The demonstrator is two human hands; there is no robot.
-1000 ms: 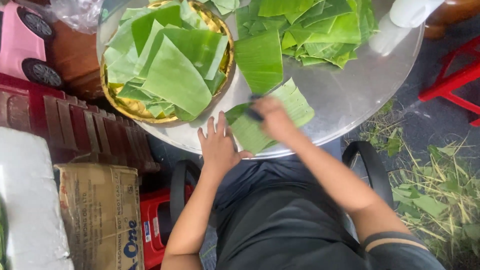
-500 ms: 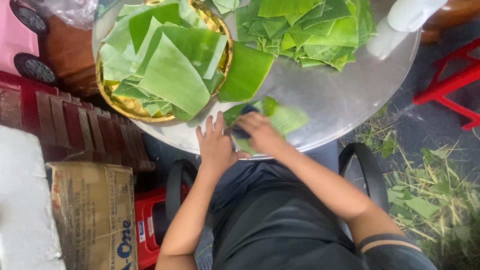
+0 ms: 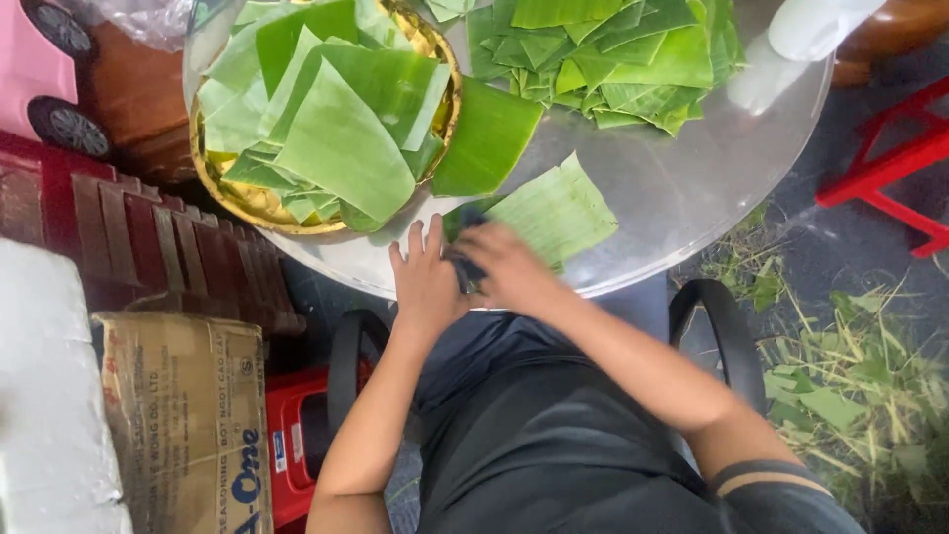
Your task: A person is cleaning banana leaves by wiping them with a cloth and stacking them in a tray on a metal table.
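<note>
Green banana leaf (image 3: 554,213) on round metal tray (image 3: 692,188), near edge; right hand (image 3: 499,267) curled around dark cloth (image 3: 463,267) upon it; left hand (image 3: 427,282) flat, fingers spread, beside gold bowl (image 3: 237,198).

Round metal tray (image 3: 712,188): leaf pieces (image 3: 613,59), gold basket (image 3: 237,198).

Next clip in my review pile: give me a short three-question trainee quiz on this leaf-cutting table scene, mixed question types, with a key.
1. True or false: the left hand lies flat near the table edge.
2. Which is under the right hand? A) the leaf piece B) the gold tray C) the white bottle
3. Fill in: the gold tray holds a stack of cut green ____.

Key: 1 true; 2 A; 3 leaves.
</note>
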